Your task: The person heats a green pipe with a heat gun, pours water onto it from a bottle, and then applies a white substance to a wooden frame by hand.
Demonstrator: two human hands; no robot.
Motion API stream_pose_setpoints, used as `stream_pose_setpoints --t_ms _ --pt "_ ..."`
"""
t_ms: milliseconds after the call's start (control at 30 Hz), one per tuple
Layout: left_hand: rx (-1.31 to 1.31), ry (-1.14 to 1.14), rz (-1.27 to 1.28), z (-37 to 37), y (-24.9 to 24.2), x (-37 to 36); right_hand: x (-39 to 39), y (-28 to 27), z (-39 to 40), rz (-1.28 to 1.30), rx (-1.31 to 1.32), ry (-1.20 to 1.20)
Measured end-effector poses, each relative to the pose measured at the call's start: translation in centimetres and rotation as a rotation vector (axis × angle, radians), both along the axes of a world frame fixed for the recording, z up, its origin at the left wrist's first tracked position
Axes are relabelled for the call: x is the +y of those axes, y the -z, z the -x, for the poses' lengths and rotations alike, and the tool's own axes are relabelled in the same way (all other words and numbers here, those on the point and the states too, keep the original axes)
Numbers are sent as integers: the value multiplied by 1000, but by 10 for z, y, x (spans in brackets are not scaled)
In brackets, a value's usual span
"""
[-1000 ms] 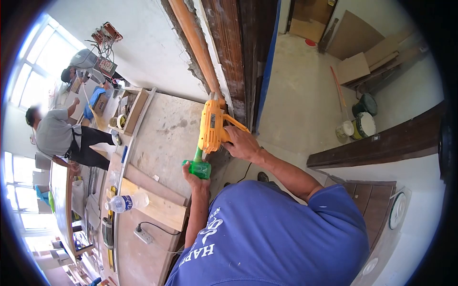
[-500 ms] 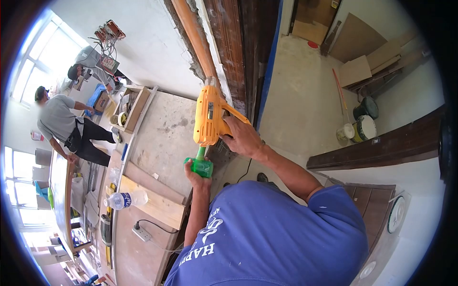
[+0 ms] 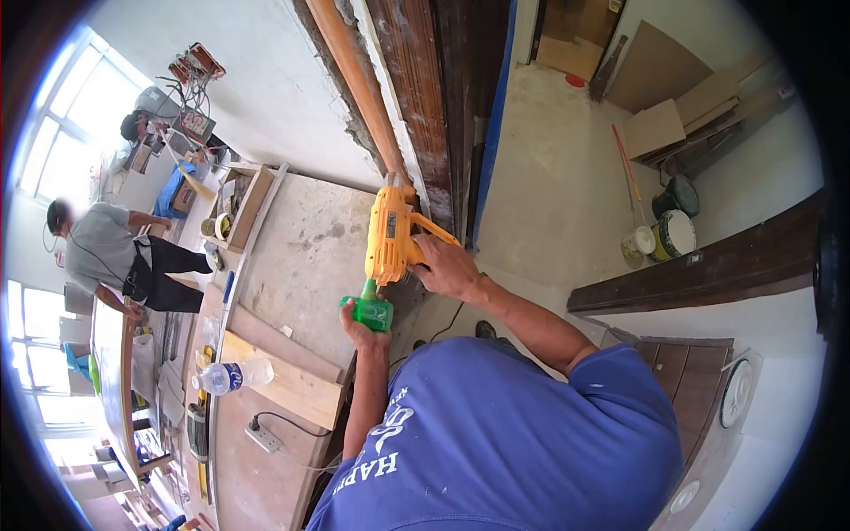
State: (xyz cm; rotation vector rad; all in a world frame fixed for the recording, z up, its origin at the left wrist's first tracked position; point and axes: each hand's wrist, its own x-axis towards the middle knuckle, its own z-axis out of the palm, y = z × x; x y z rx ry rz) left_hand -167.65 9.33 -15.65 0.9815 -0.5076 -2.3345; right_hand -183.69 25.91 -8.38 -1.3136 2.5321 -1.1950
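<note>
My right hand [image 3: 447,265] is wrapped around the handle of a yellow pistol-grip power tool [image 3: 387,237]. The tool's pale nozzle points up at an orange pipe [image 3: 354,88] set in a rough channel along the wall and overlaps its lower end in this view. Behind the tool, my left hand [image 3: 363,334] grips a green plastic bottle [image 3: 372,312] whose narrow neck reaches the rear of the yellow body. A dark wooden door frame [image 3: 416,97] stands just right of the pipe.
A worktop [image 3: 297,230] on the left carries a water bottle [image 3: 235,376], a wooden board [image 3: 288,380], a power strip [image 3: 263,435] and a wooden tray [image 3: 252,208]. Two people work beyond it. Buckets [image 3: 675,234] and boards [image 3: 660,133] stand at right.
The yellow tool and my right hand have shifted slightly down and right, and the tool is tilted a little more. At left, a co-worker has straightened slightly and moved left.
</note>
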Motion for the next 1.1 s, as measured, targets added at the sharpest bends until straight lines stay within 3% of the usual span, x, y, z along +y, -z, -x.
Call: stream_pose_setpoints --t_ms 267,600,833,1100 --pt "5 11 34 -5 7 0 -1 21 2 15 -8 -12" --pt "-7 75 43 5 8 -8 -9 -32 -14 151 15 -10" --pt "25 90 61 17 8 -20 -19 -19 -12 201 -14 4" --pt "19 118 34 23 24 -23 -23 0 -8 51 -94 23"
